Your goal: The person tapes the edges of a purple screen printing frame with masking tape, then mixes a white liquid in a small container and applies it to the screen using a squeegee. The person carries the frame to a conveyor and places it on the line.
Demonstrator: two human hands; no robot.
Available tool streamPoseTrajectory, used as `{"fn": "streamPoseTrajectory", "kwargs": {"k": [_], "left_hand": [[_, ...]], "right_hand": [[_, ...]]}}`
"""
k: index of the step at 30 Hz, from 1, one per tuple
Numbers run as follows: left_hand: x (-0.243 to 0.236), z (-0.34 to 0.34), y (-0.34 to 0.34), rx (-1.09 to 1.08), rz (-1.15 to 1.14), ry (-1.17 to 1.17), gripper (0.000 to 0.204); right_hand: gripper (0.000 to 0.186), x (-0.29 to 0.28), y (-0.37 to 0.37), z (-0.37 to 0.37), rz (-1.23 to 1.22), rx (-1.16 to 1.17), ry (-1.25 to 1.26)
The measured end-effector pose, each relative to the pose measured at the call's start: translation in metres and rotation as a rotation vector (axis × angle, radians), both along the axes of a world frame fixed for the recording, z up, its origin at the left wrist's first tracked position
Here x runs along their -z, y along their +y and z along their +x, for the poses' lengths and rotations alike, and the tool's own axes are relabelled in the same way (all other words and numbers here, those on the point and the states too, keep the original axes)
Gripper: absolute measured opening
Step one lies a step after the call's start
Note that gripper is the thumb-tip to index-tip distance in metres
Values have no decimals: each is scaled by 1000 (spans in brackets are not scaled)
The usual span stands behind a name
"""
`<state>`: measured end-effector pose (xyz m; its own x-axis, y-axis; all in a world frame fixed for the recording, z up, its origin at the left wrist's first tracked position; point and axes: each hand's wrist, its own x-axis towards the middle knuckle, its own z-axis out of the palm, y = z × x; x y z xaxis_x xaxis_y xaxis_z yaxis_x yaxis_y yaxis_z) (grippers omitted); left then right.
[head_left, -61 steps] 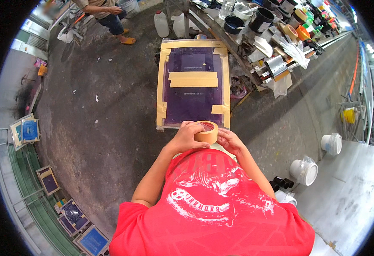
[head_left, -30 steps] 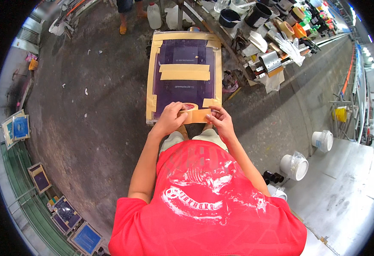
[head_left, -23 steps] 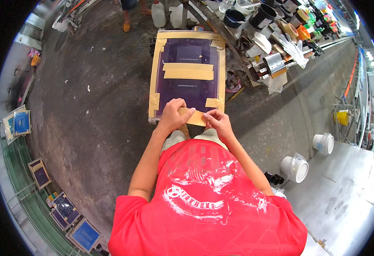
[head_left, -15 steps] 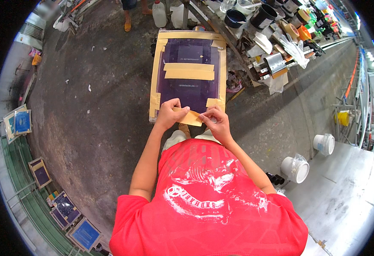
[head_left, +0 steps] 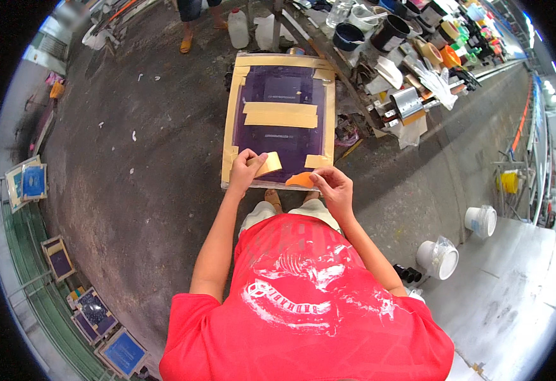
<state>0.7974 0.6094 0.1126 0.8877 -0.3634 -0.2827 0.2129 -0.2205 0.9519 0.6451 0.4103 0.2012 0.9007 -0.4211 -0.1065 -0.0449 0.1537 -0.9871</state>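
Observation:
A framed silk screen [head_left: 294,149] with purple mesh stands in front of me, its edges and corners covered with tan masking tape. Wide strips of the same tape [head_left: 281,115] cross its middle. Over the lower left of the screen, my left hand [head_left: 243,170] is closed on a roll of masking tape [head_left: 269,164]. Between the fingertips and thumb of my right hand [head_left: 335,188] is a short torn piece of tape [head_left: 299,180], orange-looking on the side that shows. It hangs over the screen's lower edge, apart from the roll.
A cluttered bench [head_left: 365,105] at the upper right bears a black tub [head_left: 390,33], cups and tape rolls. A white jug [head_left: 238,29] stands beyond the screen; another person's foot [head_left: 186,46] is farther left. White buckets [head_left: 442,257] stand at right, framed screens [head_left: 124,351] at left.
The tape stretched between my hands has come apart: the torn piece is in my right hand, the roll in my left. My hands have moved apart.

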Motion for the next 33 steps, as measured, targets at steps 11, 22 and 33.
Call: {"fn": "streamPoseTrajectory", "kwargs": {"k": [11, 22, 33], "left_hand": [[52, -33, -4, 408, 603, -851, 23], [-77, -73, -38, 164, -473, 77, 30], [-81, -66, -29, -84, -474, 285, 13]], "right_hand": [[25, 5, -7, -2, 392, 126, 9], [45, 5, -4, 1, 408, 138, 69], [19, 0, 11, 7, 271, 23, -18]]}}
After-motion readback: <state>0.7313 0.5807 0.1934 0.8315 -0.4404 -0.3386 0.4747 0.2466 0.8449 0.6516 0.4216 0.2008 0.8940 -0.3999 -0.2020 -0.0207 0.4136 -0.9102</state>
